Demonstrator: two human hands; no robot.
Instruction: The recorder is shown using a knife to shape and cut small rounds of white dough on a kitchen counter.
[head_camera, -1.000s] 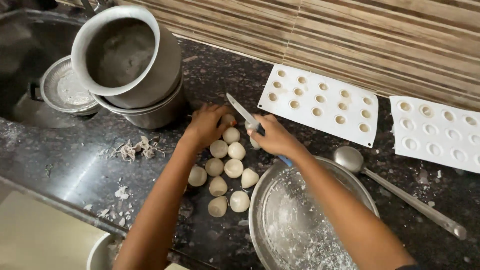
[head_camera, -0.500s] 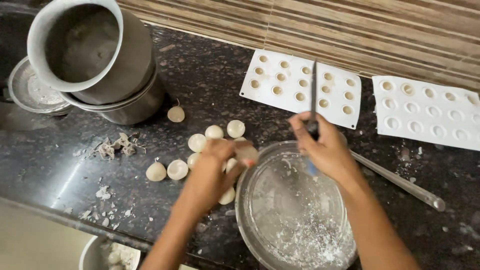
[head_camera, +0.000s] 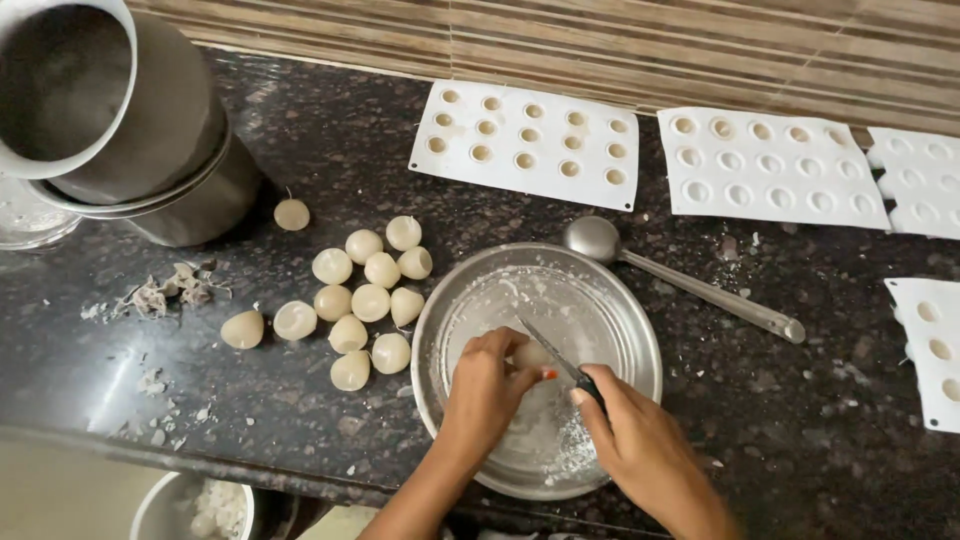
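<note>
Fingers of the left hand are pinched on a small pale ball over the steel plate, while the right hand is closed around the handle of a knife. The knife's long axis runs diagonally, its tip pointing up and left across the ball; whether the blade touches it is hard to tell. More pale balls lie clustered on the dark counter left of the plate, a ladle rests to its right, and white moulds sit along the wall.

1. Pale round ball: held over the steel plate's centre, mostly hidden by fingers.
2. Small knife: thin blade pointing to 10 o'clock, tip touching the ball.
</note>
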